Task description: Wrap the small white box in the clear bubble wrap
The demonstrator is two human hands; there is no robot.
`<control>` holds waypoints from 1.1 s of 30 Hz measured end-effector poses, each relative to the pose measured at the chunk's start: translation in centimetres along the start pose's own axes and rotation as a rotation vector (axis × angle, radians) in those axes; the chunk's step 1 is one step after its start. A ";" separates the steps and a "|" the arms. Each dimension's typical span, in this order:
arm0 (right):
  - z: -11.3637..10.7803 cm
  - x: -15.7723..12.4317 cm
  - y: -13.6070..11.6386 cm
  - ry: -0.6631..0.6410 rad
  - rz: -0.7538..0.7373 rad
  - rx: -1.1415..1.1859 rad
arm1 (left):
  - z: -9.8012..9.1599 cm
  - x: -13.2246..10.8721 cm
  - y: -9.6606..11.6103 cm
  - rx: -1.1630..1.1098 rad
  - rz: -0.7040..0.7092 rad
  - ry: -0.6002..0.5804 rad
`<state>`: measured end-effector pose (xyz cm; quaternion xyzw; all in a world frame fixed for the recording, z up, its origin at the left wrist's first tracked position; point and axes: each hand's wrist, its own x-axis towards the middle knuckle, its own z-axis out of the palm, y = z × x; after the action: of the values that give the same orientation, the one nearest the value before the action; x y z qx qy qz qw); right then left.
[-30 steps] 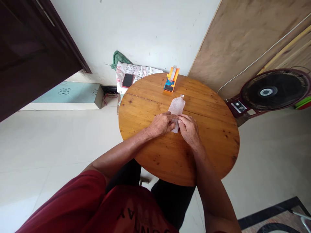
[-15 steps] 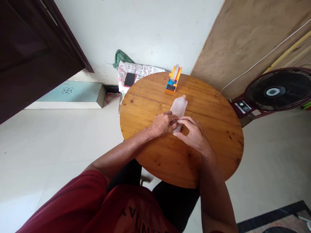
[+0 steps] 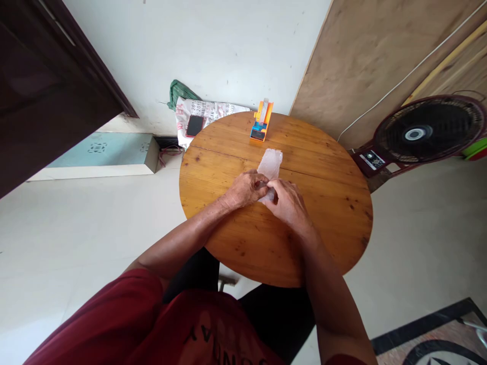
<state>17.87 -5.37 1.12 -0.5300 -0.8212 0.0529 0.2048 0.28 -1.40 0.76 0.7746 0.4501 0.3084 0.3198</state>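
Note:
A pale, translucent packet that looks like bubble wrap [image 3: 271, 161] lies lengthwise on the round wooden table [image 3: 243, 238]. Its near end is partly covered by my fingers. My left hand [image 3: 245, 189] comes in from the left, its fingers bent and pinching the wrap near that end. From the other side my right hand [image 3: 288, 203] meets it, with thumb and fingers closed on the same near part. The fingertips of both hands nearly touch. Exactly what they pinch is partly hidden.
An orange and blue tape dispenser [image 3: 262, 120] stands at the table's far edge. Beyond the left edge, a phone [image 3: 195, 126] lies on a printed white sack [image 3: 183, 109]. A dark fan [image 3: 414, 134] stands to the right, and a pale blue box [image 3: 102, 152] sits on the floor.
My right thumb and fingers, spread apart around the packet's near end before, have closed in on it. The left hand keeps its pinch. The whole view has shifted slightly.

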 end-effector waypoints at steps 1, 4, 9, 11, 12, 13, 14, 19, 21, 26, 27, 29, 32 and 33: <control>0.1 0.0 0.1 0.007 0.002 0.011 | 0.0 0.0 0.0 -0.005 0.009 -0.003; -0.3 0.1 0.1 -0.002 0.012 0.047 | -0.2 0.0 -0.1 -0.015 0.034 -0.021; -1.7 -0.1 -0.5 -0.058 0.064 0.138 | -0.3 -0.1 -0.2 -0.068 0.027 -0.079; -2.1 -0.2 -0.6 -0.077 0.081 0.169 | -0.3 -0.1 -0.3 -0.079 0.025 -0.082; -2.3 -0.3 -0.7 -0.078 0.088 0.179 | -0.3 -0.2 -0.3 -0.081 0.029 -0.079; -2.4 -0.4 -0.7 -0.077 0.096 0.183 | -0.2 -0.2 -0.3 -0.083 0.035 -0.076; -2.4 -0.4 -0.8 -0.076 0.103 0.183 | -0.2 -0.2 -0.3 -0.085 0.039 -0.074; -2.3 -0.4 -0.9 -0.084 0.111 0.171 | -0.4 -0.1 -0.3 -0.105 0.015 -0.020; -2.2 -0.4 -0.8 -0.074 0.116 0.172 | -0.6 0.0 -0.3 -0.120 0.036 0.034; -2.1 -0.2 -0.5 -0.071 0.123 0.221 | -0.8 0.0 -0.2 -0.218 0.049 -0.035; -2.2 -0.1 -0.5 -0.074 0.136 0.236 | -0.9 0.0 -0.1 -0.231 0.032 -0.085; -2.5 -0.1 -0.5 -0.091 0.178 0.284 | -1.0 0.0 0.1 -0.238 -0.001 -0.164; -2.8 0.0 -0.4 -0.129 0.249 0.388 | -1.3 0.0 0.4 -0.238 -0.021 -0.219; -2.8 0.0 -0.3 -0.142 0.264 0.426 | -1.3 0.0 0.5 -0.241 -0.026 -0.230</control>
<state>18.74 -5.89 3.78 -0.5727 -0.7275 0.2878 0.2450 -0.51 -1.32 1.96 0.7549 0.3802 0.2651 0.4640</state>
